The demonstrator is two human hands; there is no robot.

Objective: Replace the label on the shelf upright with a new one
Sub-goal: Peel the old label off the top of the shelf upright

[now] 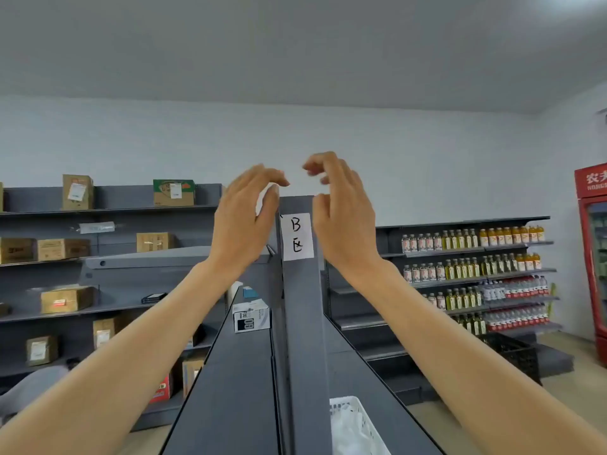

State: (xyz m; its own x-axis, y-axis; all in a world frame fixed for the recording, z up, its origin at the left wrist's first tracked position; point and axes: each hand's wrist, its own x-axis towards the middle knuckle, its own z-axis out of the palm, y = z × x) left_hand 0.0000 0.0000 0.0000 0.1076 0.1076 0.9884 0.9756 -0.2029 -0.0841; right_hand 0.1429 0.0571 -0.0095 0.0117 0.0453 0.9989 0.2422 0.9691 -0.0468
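Observation:
A white paper label (297, 237) with a handwritten "B" and a character under it sticks to the dark grey shelf upright (305, 310) near its top. My left hand (244, 220) hovers just left of the upright's top, fingers curled and apart, holding nothing. On the other side, my right hand (341, 211) is raised beside the label, fingers also spread and empty. Neither hand touches the label.
A white box (251, 316) stands on the shelf left of the upright. A white basket (353, 421) sits low to the right. Cardboard boxes (67, 299) fill the left shelving, bottles (473, 239) the right shelving, and a red fridge (594, 257) stands far right.

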